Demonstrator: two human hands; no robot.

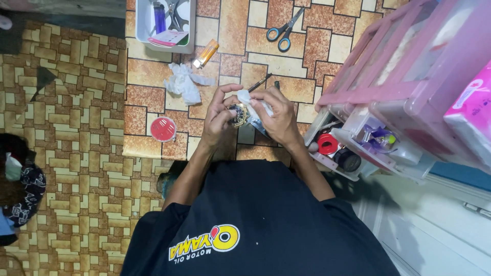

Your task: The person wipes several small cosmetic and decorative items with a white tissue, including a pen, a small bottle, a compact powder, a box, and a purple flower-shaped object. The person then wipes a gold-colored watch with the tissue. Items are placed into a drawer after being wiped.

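Brick-pattern vinyl covers the low bench [153, 92] and the floor around it. My left hand [221, 115] pinches a small round dark part with a gold toothed rim [237, 114], possibly a watch case, too small to be sure. My right hand [279, 116] is closed on a white scrap of tissue [251, 100] and presses it on the part's top edge. Part sits between both hands, just above bench centre. To do it well, I reckon: light pressure, rotate the part with the left thumb, keep the grip low over the bench. Nearby: crumpled white tissue [183, 82], red round lid [163, 128], orange lighter [205, 53], blue-handled scissors [284, 28], white tray [143, 30], pink drawer unit [388, 76].
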